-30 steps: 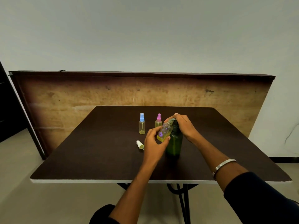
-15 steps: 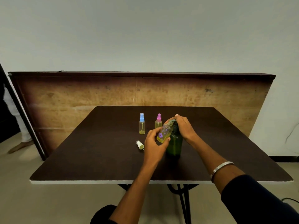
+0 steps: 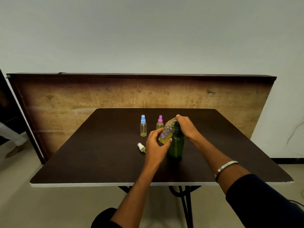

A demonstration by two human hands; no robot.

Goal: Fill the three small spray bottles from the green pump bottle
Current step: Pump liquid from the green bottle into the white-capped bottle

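Filling stage. The left hand (image 3: pixel 154 143) pinches an uncapped flowered spray bottle (image 3: pixel 166 133), tilted under the spout of the green pump bottle (image 3: pixel 176 143) standing on the table (image 3: pixel 98 145); the right hand (image 3: pixel 185 125) curls over the pump head. The small bottle is probably light, thin-walled and slippery when wet: hold mid-body.

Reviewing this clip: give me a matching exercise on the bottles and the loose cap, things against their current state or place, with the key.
Things:
1. blue-capped bottle
2. flowered bottle
3. white spray cap
4. green pump bottle

States:
A. lying loose on the table
B. tilted, uncapped, held in the left hand
C. upright, its pump head under the right hand
D. upright, capped, untouched

Pairs: 1-D, 2-B, 3-A, 4-C
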